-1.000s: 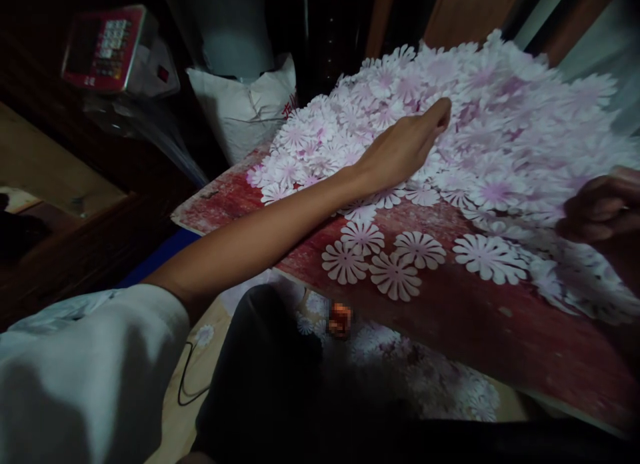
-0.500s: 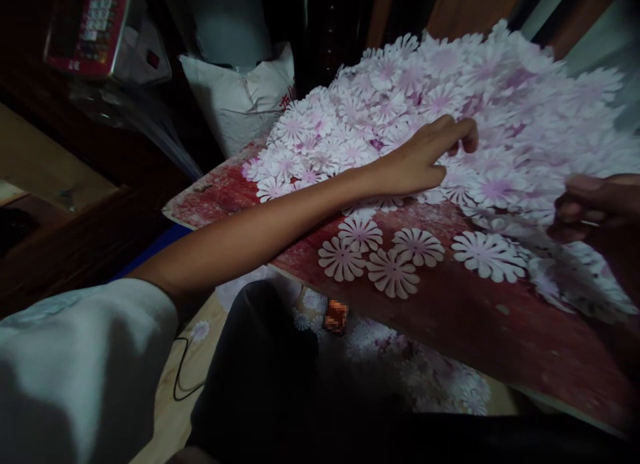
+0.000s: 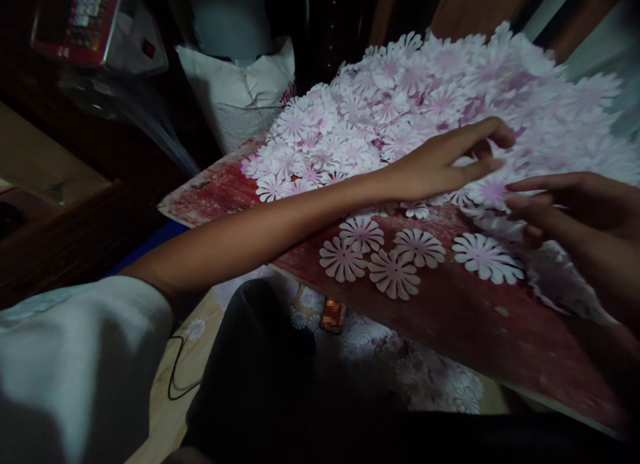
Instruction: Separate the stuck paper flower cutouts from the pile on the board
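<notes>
A big heap of white paper daisy cut-outs with pink centres [image 3: 545, 97] covers the far part of a worn red board [image 3: 480, 324]. My left hand [image 3: 450, 164] reaches across from the left, its spread fingers resting on the heap and holding nothing. My right hand [image 3: 565, 204] comes in from the right edge, its fingers apart just above the heap's near edge. Several loose daisies [image 3: 393, 274] lie separately on the bare red surface below my left forearm.
A red digital scale [image 3: 75, 24] stands at the top left, and a white sack [image 3: 235, 94] rests behind the board. Below the board's near edge, more daisies [image 3: 400, 377] lie on a lower surface beside a dark shape [image 3: 250, 364] and a blurred orange object [image 3: 333, 315].
My left hand has slid right, further over the heap, with its fingers spreading. My right hand has moved left and its pinched fingers have opened. The view has shifted slightly.
</notes>
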`<state>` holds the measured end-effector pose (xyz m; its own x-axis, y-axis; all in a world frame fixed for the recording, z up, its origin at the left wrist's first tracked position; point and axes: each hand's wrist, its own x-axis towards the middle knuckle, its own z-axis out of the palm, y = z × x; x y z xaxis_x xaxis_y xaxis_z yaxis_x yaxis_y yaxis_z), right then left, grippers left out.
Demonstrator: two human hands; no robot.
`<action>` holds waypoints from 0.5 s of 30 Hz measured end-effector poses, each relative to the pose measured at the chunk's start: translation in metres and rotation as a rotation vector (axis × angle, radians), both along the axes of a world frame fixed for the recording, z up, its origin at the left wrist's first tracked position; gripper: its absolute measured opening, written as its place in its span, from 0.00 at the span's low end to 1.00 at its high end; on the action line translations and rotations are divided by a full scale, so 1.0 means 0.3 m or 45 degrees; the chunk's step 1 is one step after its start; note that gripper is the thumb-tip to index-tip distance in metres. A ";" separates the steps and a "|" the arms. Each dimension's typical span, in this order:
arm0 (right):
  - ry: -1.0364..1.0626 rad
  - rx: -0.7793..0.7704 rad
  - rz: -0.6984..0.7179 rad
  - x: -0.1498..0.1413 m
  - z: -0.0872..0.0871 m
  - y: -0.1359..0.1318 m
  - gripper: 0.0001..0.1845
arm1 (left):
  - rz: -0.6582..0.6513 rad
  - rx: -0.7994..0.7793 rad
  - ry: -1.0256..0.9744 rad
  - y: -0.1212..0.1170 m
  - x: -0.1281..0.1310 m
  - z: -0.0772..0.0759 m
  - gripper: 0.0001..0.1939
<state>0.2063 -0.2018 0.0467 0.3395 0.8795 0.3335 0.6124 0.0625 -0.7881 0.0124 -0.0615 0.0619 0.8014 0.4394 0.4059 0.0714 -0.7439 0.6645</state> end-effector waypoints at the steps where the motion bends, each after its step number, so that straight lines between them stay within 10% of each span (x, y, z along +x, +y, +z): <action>1: -0.046 -0.058 -0.011 -0.014 -0.004 -0.003 0.33 | 0.031 0.136 0.071 -0.010 -0.010 -0.001 0.15; 5: -0.195 -0.287 0.002 -0.020 -0.052 0.014 0.54 | 0.200 0.425 0.399 0.013 -0.029 -0.052 0.26; 10: -0.425 -0.246 -0.035 0.008 -0.106 0.066 0.36 | 0.239 0.347 0.665 0.103 -0.024 -0.126 0.35; 15: -0.069 -0.272 -0.026 -0.013 -0.088 0.077 0.27 | 0.242 0.297 0.716 0.122 -0.028 -0.124 0.40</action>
